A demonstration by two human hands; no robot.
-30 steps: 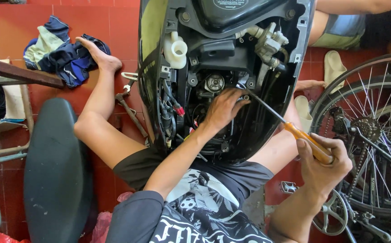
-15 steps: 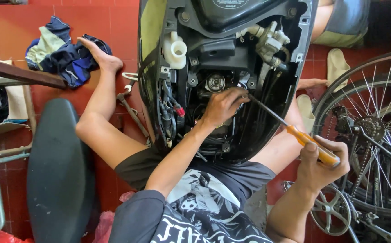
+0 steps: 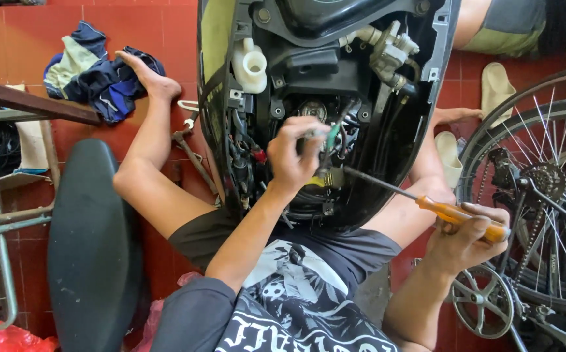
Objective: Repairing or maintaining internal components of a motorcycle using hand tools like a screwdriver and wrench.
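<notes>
Orange-handled, the screwdriver [image 3: 426, 203] lies gripped in the right hand [image 3: 465, 238], fingers curled round the handle, its shaft reaching into the open black scooter body [image 3: 400, 137]. The left hand [image 3: 294, 156] is closed inside, pinching a small green-handled tool [image 3: 330, 140] beside the wiring [image 3: 247, 156]. A bicycle wheel [image 3: 543, 189] stands to the right.

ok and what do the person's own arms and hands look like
Both forearms are bare, and the left hand and right hand wear no gloves. No watch or ring shows. The left upper arm has a short dark sleeve of a black t-shirt with white print.
</notes>
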